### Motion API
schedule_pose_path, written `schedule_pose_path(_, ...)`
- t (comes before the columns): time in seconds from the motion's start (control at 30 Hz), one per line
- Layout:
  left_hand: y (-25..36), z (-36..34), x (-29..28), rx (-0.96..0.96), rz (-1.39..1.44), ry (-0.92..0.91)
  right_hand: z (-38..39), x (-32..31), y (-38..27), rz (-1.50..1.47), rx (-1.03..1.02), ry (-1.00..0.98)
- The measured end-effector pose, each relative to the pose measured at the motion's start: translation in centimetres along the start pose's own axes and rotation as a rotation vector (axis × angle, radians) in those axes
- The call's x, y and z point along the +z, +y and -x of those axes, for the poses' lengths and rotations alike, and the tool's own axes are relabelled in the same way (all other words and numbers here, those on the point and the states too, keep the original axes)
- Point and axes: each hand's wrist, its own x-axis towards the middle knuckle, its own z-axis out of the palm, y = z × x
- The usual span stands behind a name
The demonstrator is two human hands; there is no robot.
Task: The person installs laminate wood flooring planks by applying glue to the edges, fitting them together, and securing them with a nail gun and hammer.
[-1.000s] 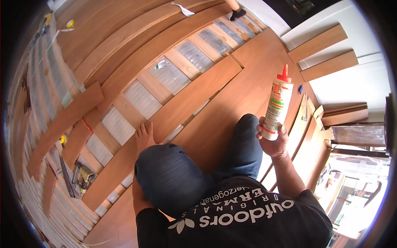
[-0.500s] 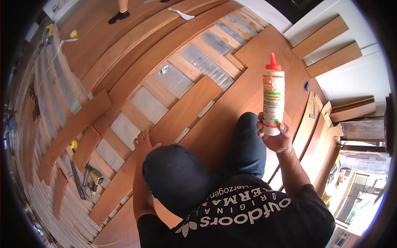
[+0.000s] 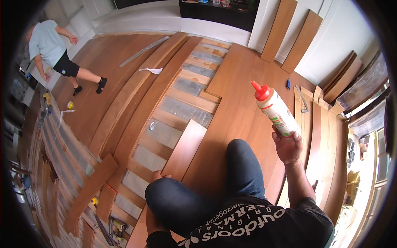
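Glue bottle [image 3: 276, 110], white with a red nozzle cap, stands tilted toward eleven o'clock in the right hand [image 3: 288, 146], whose fingers are wrapped closed around its lower end; it hangs at about three o'clock from the picture's centre, above the laid wooden floor [image 3: 240, 103]. Left hand [image 3: 159, 175] lies at about seven o'clock, mostly hidden behind the raised knee in dark jeans [image 3: 194, 198]; only fingertips show, resting on the near end of a loose floorboard [image 3: 186, 146], and how far they are spread cannot be told. That board runs toward one o'clock over bare joists with foil-faced insulation [image 3: 186, 109] between them. Long planks [image 3: 136, 87] lie across the open strip at ten o'clock. Spare boards [image 3: 289, 29] lean on the white wall at one o'clock. A stack of planks [image 3: 326, 136] sits at three o'clock, beside the arm. Another person [image 3: 53, 49] in a pale shirt and black shorts crouches at ten o'clock, well apart. A yellow tool [image 3: 118, 225] lies among the joists at seven o'clock
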Motion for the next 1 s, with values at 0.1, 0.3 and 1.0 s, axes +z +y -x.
schedule_pose_path(0.1,1.5,1.9,-1.2,0.045,-0.019,0.054,-1.3,-1.4,-0.7,-0.211,-0.106,0.051)
schedule_pose_path(0.3,3.3,9.5,-8.5,0.001,0.256,0.349,-3.2,-2.4,-1.4,-0.332,-0.043,0.138)
schedule_pose_path(1.0,9.4,27.5,-15.3,0.159,0.307,0.470,-7.7,-0.4,0.8,-0.256,0.224,-0.128)
